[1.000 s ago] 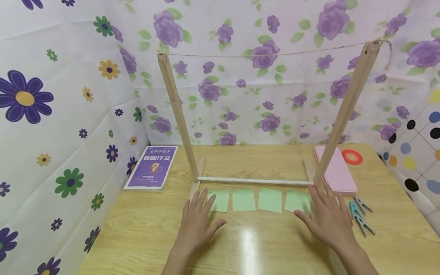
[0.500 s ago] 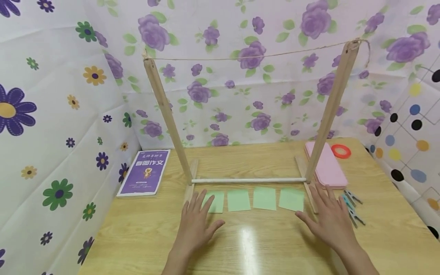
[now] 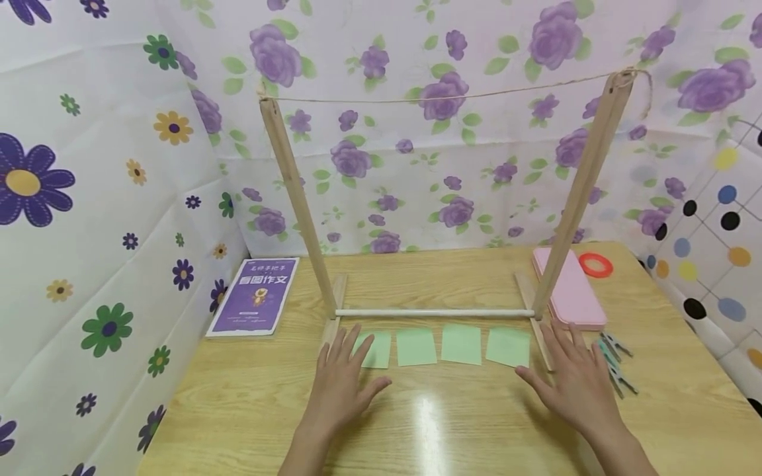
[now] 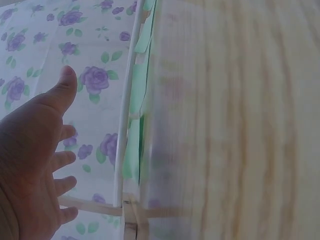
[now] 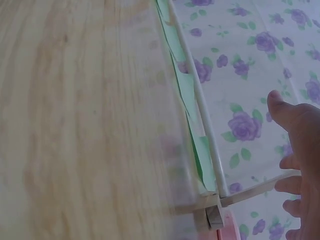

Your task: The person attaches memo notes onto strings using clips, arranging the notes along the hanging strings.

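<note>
My left hand point(image 3: 340, 380) is held palm down with its fingers spread, near the left foot of a wooden frame, and holds nothing. Its fingertips overlap the leftmost green paper square point(image 3: 376, 352) in the head view. On the other side my right hand point(image 3: 574, 380), also spread and holding nothing, is beside the rightmost green paper square point(image 3: 508, 346). Several such squares lie in a row along a white rod point(image 3: 434, 313) that joins the two wooden posts. A thin string point(image 3: 440, 99) runs between the tops of the left post point(image 3: 297, 198) and the right post point(image 3: 586, 188).
Several clothespins point(image 3: 616, 363) lie right of my right hand. Behind them are a pink case point(image 3: 577, 297) and a red ring point(image 3: 596, 265). A purple book point(image 3: 254, 297) lies at the back left of the wooden table point(image 3: 250, 410). Flowered cloth point(image 3: 405, 172) hangs behind.
The head view has swung right and then slightly back. Both hands keep nearly the same spread pose, and the papers and frame stay in place.
</note>
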Motion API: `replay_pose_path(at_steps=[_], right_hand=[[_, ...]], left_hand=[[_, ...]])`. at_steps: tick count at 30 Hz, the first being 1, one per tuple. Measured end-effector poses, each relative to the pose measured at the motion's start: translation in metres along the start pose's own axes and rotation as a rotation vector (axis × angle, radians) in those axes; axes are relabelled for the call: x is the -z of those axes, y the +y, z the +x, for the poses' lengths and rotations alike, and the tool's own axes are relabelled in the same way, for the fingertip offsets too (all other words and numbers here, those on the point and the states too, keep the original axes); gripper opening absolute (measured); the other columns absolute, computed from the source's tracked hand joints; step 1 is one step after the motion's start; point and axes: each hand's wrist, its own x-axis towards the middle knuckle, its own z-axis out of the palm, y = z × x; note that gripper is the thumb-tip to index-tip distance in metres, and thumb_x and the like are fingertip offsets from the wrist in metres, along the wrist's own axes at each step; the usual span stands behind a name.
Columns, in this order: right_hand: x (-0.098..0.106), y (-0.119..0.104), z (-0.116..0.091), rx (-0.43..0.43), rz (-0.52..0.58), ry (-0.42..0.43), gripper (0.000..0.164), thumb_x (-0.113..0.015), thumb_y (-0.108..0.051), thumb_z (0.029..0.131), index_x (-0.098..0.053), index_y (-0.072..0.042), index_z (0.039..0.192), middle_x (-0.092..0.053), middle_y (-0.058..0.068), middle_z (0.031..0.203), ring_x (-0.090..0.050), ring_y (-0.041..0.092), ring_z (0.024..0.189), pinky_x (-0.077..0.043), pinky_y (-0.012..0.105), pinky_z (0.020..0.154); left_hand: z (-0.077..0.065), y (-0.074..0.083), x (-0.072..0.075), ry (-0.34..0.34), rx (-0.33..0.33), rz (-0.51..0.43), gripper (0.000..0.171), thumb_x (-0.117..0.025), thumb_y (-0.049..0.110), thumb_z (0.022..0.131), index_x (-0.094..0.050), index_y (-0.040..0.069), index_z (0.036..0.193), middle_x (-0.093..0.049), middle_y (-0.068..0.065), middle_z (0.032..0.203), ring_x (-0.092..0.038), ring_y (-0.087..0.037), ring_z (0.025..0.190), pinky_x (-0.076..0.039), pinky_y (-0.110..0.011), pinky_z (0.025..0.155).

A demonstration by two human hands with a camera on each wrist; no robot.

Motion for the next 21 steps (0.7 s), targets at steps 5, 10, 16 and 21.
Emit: replay_pose_path(at_steps=[5, 10, 16, 21], right_hand=[[-0.002, 0.001, 0.0, 0.007, -0.003, -0.007, 0.095, -0.07, -0.06, 0.089, -0.029, -0.012, 0.16, -0.032, 0.022, 0.161, -0.011, 0.039, 0.154, -0.004, 0.075, 0.116], [-0.002, 0.005, 0.001, 0.026, 0.001, 0.0, 0.095, -0.071, -0.058, 0.089, -0.029, -0.012, 0.16, -0.029, 0.021, 0.162, -0.012, 0.041, 0.153, -0.002, 0.073, 0.118], [0.009, 0.018, 0.006, 0.015, 0.112, 0.066, 0.078, -0.079, -0.043, 0.088, -0.046, -0.008, 0.149, -0.048, 0.025, 0.147, -0.048, 0.053, 0.127, -0.039, 0.077, 0.094], [0.022, 0.045, 0.01, -0.034, 0.166, 0.071, 0.058, -0.08, -0.033, 0.089, -0.059, -0.005, 0.135, -0.064, 0.024, 0.124, -0.062, 0.048, 0.102, -0.05, 0.066, 0.079]], left_hand=[[0.002, -0.004, -0.001, 0.0, 0.007, 0.01, 0.079, -0.07, 0.059, 0.088, -0.049, 0.015, 0.15, -0.034, -0.014, 0.161, -0.026, -0.041, 0.149, -0.022, -0.067, 0.119], [0.007, -0.01, -0.001, -0.013, 0.015, 0.008, 0.079, -0.068, 0.061, 0.089, -0.048, 0.014, 0.15, -0.033, -0.013, 0.162, -0.027, -0.041, 0.148, -0.024, -0.067, 0.118], [0.019, -0.018, -0.003, -0.032, 0.038, -0.104, 0.067, -0.066, 0.047, 0.096, -0.049, 0.009, 0.148, -0.038, -0.018, 0.158, -0.033, -0.04, 0.146, -0.027, -0.061, 0.12], [0.034, -0.027, -0.006, -0.05, 0.042, -0.207, 0.061, -0.071, 0.031, 0.097, -0.049, 0.006, 0.148, -0.043, -0.018, 0.154, -0.041, -0.037, 0.141, -0.034, -0.054, 0.119]])
